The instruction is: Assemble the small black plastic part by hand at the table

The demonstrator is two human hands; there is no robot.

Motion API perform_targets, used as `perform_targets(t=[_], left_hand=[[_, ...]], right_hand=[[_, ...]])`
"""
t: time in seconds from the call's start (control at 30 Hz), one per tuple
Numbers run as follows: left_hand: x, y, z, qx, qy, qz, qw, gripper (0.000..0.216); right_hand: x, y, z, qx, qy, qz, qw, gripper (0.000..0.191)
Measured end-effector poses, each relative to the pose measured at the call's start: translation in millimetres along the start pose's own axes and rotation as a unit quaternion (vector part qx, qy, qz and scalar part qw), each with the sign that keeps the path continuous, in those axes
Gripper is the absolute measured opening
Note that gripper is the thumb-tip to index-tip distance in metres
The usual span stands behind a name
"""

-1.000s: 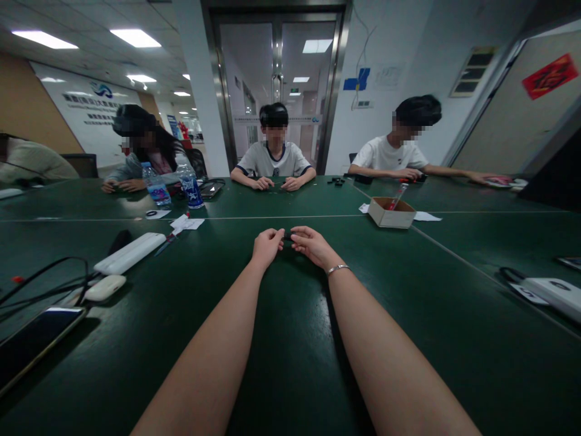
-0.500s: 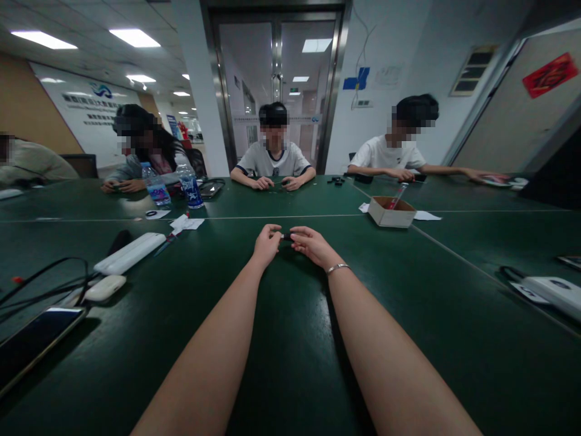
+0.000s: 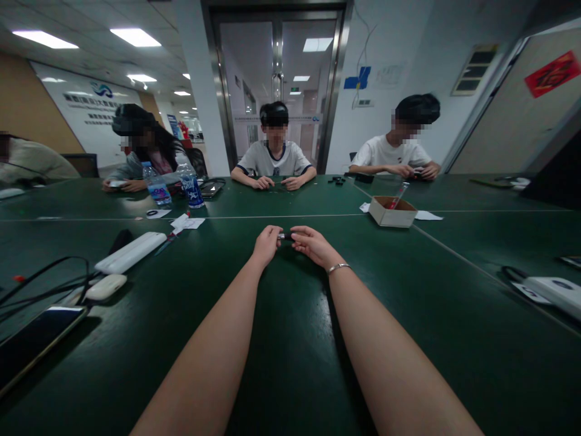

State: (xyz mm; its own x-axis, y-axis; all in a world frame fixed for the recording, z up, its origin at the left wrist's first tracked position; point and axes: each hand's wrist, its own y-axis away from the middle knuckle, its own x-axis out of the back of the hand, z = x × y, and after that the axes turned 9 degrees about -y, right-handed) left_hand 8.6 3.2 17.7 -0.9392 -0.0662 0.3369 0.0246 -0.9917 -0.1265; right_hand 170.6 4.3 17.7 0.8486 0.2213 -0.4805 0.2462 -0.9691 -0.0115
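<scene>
A small stick-like object (image 3: 285,236), silver at one end and black at the other, spans the gap between my two hands just above the green table (image 3: 290,339). The fingertips of my left hand (image 3: 269,243) pinch its silver end. On the black end, the fingers of my right hand (image 3: 312,243) are closed, with a metal bracelet at that wrist. Its exact kind is too small to tell, and both ends are partly covered by fingers.
A box (image 3: 393,212) holding a clear tube stands ahead on the right. Two bottles (image 3: 189,184), white paper (image 3: 187,222), a white power strip (image 3: 131,253), cables and a phone (image 3: 39,342) lie leftward. Several people sit around the table; a white device (image 3: 556,293) lies far right.
More of the silver part shows between my hands, and my left fingers have closed in slightly. The person at the right has drawn an outstretched arm back to the other hand.
</scene>
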Motion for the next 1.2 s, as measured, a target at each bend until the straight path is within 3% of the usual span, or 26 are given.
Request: perform_targets(t=[0.1, 0.27, 1.2], left_hand=[[0.6, 1.0, 1.8, -0.015, -0.004, 0.008, 1.000, 0.023], [0.3, 1.6, 3.5, 0.019, 0.006, 0.003, 1.000, 0.019], [0.9, 3.8, 2.3, -0.010, 0.011, -0.022, 1.000, 0.026]], right_hand=[[-0.2, 0.9, -0.8, 0.000, 0.004, -0.001, 1.000, 0.027], [-0.8, 1.4, -1.0, -0.002, 0.001, -0.008, 1.000, 0.026], [0.1, 0.4, -0.5, -0.008, -0.008, -0.007, 1.000, 0.026]])
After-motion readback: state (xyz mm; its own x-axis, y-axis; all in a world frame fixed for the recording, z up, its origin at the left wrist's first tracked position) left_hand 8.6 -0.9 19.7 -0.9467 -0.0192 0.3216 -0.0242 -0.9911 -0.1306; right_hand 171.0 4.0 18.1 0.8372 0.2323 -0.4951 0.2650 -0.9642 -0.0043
